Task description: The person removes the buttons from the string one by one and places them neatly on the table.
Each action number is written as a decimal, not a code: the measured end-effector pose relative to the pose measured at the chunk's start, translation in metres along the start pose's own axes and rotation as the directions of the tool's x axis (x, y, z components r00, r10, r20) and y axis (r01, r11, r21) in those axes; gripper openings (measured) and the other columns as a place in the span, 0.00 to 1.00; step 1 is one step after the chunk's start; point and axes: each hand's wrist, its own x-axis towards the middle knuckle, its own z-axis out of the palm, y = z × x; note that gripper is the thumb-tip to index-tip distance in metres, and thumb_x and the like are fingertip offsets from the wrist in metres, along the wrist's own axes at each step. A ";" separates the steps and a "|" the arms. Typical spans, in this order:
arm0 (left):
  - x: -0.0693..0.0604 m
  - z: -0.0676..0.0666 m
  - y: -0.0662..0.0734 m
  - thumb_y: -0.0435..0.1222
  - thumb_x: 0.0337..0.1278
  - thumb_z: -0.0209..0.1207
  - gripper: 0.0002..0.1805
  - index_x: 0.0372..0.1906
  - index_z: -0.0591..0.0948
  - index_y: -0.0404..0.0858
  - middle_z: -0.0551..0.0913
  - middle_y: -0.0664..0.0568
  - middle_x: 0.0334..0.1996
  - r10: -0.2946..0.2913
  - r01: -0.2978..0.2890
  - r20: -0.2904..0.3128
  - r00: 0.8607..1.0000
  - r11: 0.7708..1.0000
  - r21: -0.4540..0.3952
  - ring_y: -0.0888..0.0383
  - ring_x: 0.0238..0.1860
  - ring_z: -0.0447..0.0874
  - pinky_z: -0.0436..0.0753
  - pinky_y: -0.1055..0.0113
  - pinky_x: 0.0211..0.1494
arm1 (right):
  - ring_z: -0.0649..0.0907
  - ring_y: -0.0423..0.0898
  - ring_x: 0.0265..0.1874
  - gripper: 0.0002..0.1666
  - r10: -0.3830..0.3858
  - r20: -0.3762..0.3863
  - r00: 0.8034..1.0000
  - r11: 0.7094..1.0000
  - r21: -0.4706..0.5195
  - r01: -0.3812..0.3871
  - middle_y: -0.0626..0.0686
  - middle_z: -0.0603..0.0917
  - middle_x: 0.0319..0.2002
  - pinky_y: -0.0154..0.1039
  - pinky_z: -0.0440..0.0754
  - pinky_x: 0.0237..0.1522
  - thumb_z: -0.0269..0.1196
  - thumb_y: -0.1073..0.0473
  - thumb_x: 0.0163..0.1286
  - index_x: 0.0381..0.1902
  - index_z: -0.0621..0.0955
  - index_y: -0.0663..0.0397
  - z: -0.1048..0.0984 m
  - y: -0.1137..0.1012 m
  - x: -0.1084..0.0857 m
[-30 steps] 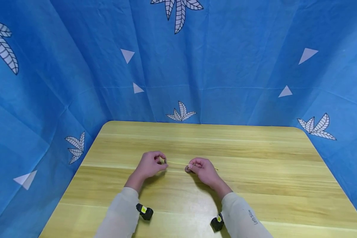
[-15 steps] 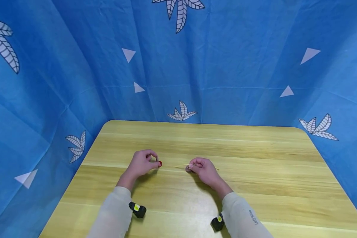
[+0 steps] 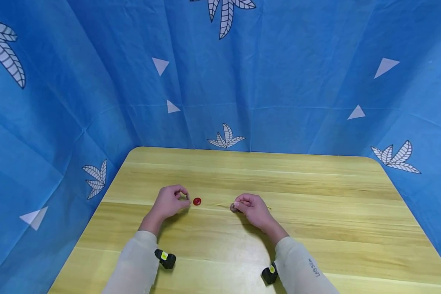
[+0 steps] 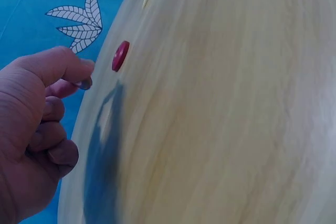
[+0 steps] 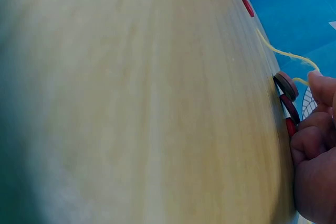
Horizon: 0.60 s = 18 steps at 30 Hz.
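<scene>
Right fingers (image 5: 324, 88) pinch yellow string (image 5: 287, 54) — left fingers (image 4: 62, 64), disc (image 4: 85, 84).

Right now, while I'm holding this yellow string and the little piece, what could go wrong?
The yellow string pinched in your right hand curves slackly toward the red disc, so it might slip or snag. That disc lies untouched on the table near your left hand, which could knock it. The small piece that hand pinches might drop.
</scene>
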 end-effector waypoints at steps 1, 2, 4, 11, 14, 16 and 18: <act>0.000 -0.001 -0.001 0.33 0.48 0.73 0.11 0.37 0.84 0.41 0.64 0.55 0.15 0.000 0.000 -0.003 1.000 1.000 0.020 0.59 0.18 0.62 0.68 0.64 0.26 | 0.86 0.51 0.39 0.06 0.001 0.003 1.000 1.000 0.006 -0.001 0.59 0.88 0.35 0.36 0.79 0.43 0.63 0.67 0.71 0.35 0.82 0.67 0.000 0.000 0.000; -0.001 -0.001 -0.003 0.33 0.47 0.73 0.11 0.37 0.84 0.41 0.65 0.55 0.15 -0.002 0.003 -0.008 1.000 0.999 0.038 0.59 0.18 0.62 0.68 0.64 0.27 | 0.86 0.51 0.40 0.06 0.003 0.005 1.000 1.000 0.010 -0.003 0.59 0.88 0.35 0.36 0.80 0.43 0.62 0.68 0.71 0.35 0.82 0.68 0.000 0.000 0.000; -0.001 -0.002 -0.006 0.33 0.46 0.72 0.10 0.35 0.84 0.41 0.66 0.55 0.15 -0.006 0.008 -0.022 1.000 0.997 0.081 0.59 0.18 0.62 0.68 0.63 0.28 | 0.86 0.51 0.40 0.06 0.009 0.012 1.000 1.000 0.016 -0.009 0.60 0.88 0.36 0.35 0.80 0.43 0.62 0.68 0.71 0.36 0.82 0.68 0.000 -0.001 0.000; 0.000 -0.005 -0.013 0.34 0.44 0.72 0.09 0.33 0.85 0.41 0.68 0.54 0.17 0.002 0.004 -0.038 0.999 0.988 0.154 0.58 0.20 0.64 0.68 0.63 0.29 | 0.85 0.59 0.42 0.06 0.015 0.030 0.999 1.000 0.012 -0.016 0.66 0.86 0.37 0.39 0.80 0.44 0.60 0.71 0.71 0.36 0.81 0.74 -0.001 -0.013 -0.002; 0.000 -0.004 -0.014 0.35 0.43 0.73 0.10 0.33 0.84 0.42 0.68 0.54 0.17 -0.008 0.014 -0.038 0.999 0.989 0.144 0.58 0.21 0.65 0.68 0.62 0.30 | 0.85 0.61 0.43 0.07 0.018 0.040 0.999 1.000 0.009 -0.018 0.68 0.86 0.38 0.41 0.81 0.45 0.59 0.72 0.71 0.37 0.80 0.77 -0.002 -0.027 -0.007; 0.000 -0.004 -0.015 0.35 0.44 0.73 0.10 0.33 0.84 0.42 0.68 0.55 0.17 -0.013 0.018 -0.036 0.999 0.990 0.139 0.58 0.21 0.65 0.69 0.62 0.31 | 0.85 0.61 0.43 0.07 0.017 0.041 0.999 1.000 0.006 -0.017 0.69 0.86 0.38 0.41 0.80 0.45 0.60 0.72 0.71 0.37 0.79 0.77 -0.001 -0.035 -0.010; -0.001 -0.003 -0.015 0.36 0.44 0.73 0.09 0.33 0.85 0.42 0.67 0.55 0.16 -0.015 0.019 -0.032 0.999 0.991 0.134 0.58 0.21 0.64 0.69 0.62 0.33 | 0.84 0.60 0.42 0.07 0.019 0.038 0.999 1.000 -0.002 -0.018 0.68 0.86 0.37 0.40 0.80 0.45 0.60 0.72 0.71 0.37 0.80 0.77 -0.001 -0.038 -0.012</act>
